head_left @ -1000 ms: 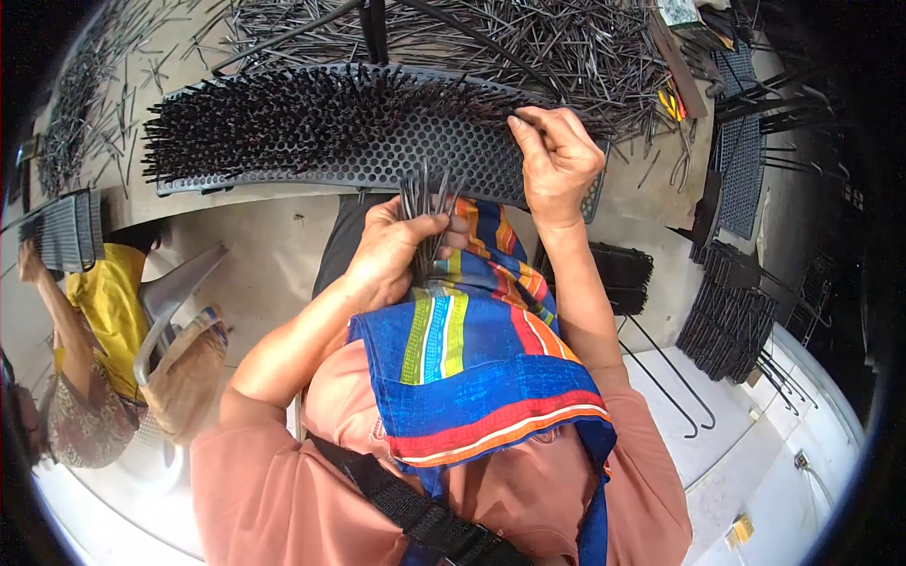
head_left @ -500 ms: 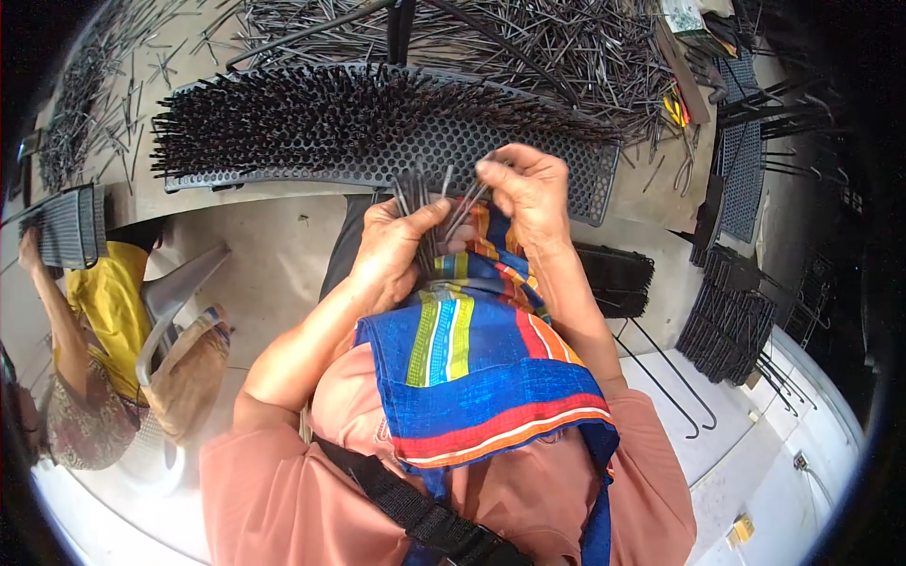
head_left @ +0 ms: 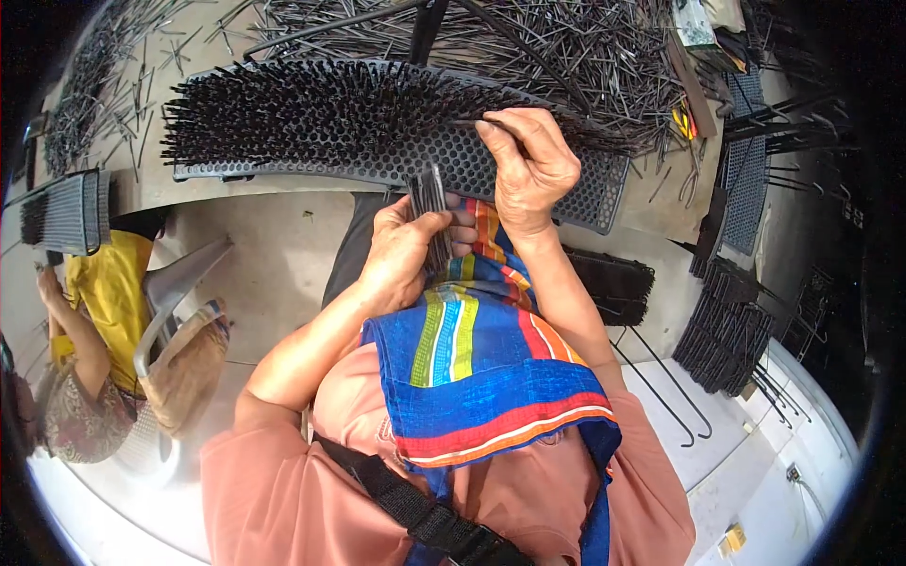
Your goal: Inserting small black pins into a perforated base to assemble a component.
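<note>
My left hand [head_left: 404, 241] is wrapped round a bundle of thin dark rods [head_left: 430, 200], their ends sticking up past the thumb. Above and to the right, my right hand [head_left: 530, 168] pinches a single dark rod [head_left: 464, 122] between thumb and fingertips, over the plate. This long, curved grey plate [head_left: 460, 160] is full of round holes. Many dark rods [head_left: 283, 113] stand upright in it, packed densely on the left and along the far edge. Holes show bare at the near middle and right.
Loose rods [head_left: 566, 52] lie heaped behind the plate; yellow-and-red-handled pliers [head_left: 683, 121] lie to the right. Bundled black racks with hooked wires [head_left: 727, 335] are at far right. At left, a co-worker in a yellow apron [head_left: 109, 283] sits by a grey chair [head_left: 175, 292] and a rod-filled plate [head_left: 71, 212].
My right hand has moved up from beside the bundle to over the plate, carrying one rod. My left hand still grips the bundle, now held more evenly together. The co-worker's hand has lowered.
</note>
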Available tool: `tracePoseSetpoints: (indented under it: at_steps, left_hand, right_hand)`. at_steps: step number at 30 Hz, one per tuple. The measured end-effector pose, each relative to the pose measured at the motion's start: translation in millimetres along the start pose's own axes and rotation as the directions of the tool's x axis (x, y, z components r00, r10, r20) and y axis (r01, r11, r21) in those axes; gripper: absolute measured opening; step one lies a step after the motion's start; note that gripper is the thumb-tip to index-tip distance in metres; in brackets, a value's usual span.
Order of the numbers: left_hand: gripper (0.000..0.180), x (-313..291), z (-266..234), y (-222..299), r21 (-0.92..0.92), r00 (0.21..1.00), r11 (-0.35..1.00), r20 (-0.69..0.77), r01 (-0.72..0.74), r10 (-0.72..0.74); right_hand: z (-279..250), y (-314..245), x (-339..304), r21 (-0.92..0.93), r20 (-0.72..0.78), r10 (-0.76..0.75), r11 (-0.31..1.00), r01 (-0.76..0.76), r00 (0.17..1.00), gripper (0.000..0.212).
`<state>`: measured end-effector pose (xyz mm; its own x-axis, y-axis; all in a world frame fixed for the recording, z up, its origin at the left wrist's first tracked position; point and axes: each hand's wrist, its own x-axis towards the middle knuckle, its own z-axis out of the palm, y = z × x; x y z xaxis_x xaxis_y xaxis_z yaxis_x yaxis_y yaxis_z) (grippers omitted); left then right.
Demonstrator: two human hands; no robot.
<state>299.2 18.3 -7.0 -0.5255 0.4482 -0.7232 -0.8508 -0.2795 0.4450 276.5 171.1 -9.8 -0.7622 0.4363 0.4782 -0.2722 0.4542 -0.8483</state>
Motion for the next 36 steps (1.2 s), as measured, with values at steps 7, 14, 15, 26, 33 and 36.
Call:
tracePoseSetpoints:
  at_steps: [7, 14, 15, 26, 33, 36]
  left_hand:
    - [0.013, 2, 2, 1, 0.041, 1.0, 0.999, 0.013, -0.022, 0.022]
    - [0.013, 0, 5, 7, 0.006, 1.0, 1.0, -0.021, 0.008, -0.008]
    - [0.013, 2, 4, 6, 0.013, 0.999, 1.0, -0.038, 0.014, -0.013]
    - [0.01, 5, 3, 10, -0.039, 0.999, 0.999, -0.052, 0.003, -0.005]
    - [0.016, 2, 5, 11, -0.058, 0.997, 0.997, 0.058, 0.045, -0.042]
    - [0.015, 2, 3, 8, 0.015, 0.995, 0.997, 0.068, 0.076, -0.076]
  right_hand:
    - [-3, 1, 0, -0.05, 0.006, 0.017, 0.999, -0.017, 1.0, 0.012]
    - [2, 1, 4, -0.073, 0.035, 0.023, 0.997, -0.02, 0.999, 0.011]
    - [3, 1, 5, -0.148, 0.078, 0.009, 0.989, 0.003, 0.997, 0.012]
    - [-1, -1, 1, -0.241, 0.151, -0.028, 0.968, 0.065, 0.988, 0.011]
    - [-25, -4, -16, -0.067, 0.536, 0.709, 0.577, -0.814, 0.459, 0.01]
    - [-26, -2, -12, 0.087, 0.44, 0.763, 0.488, -0.869, 0.473, 0.007]
